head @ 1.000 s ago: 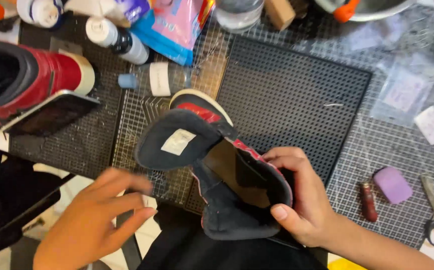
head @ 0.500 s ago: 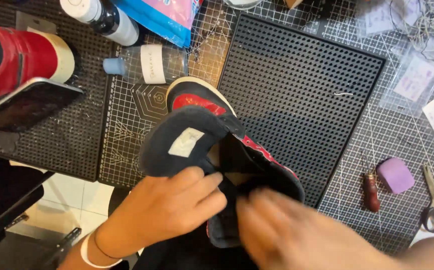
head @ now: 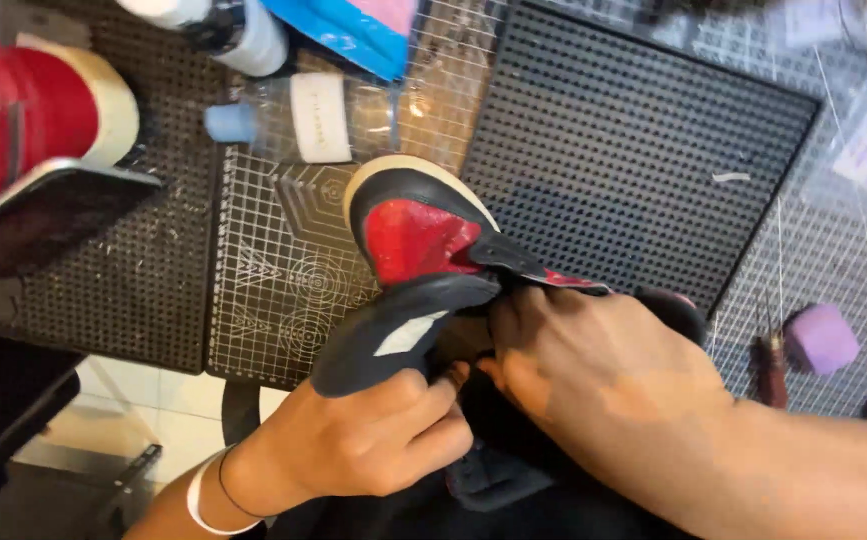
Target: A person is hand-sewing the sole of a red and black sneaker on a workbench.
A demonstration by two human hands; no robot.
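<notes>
Sneaker [head: 423,240] in black and red, held in both hands over the cutting mat [head: 263,270].

Its toe is glossy red with a black cap edge and a cream sole rim, pointing away from the person; the black tongue [head: 393,335], bearing a pale label, is folded out toward the left. The left hand [head: 373,440] has its fingers curled around the tongue's lower edge, gripping it. The right hand [head: 603,380] lies over the shoe's opening, fingers bent down onto the collar, pressing there. A second red shoe [head: 33,120] sits well apart at the left edge, and a small clear bottle [head: 303,118] lies just beyond the toe.
</notes>
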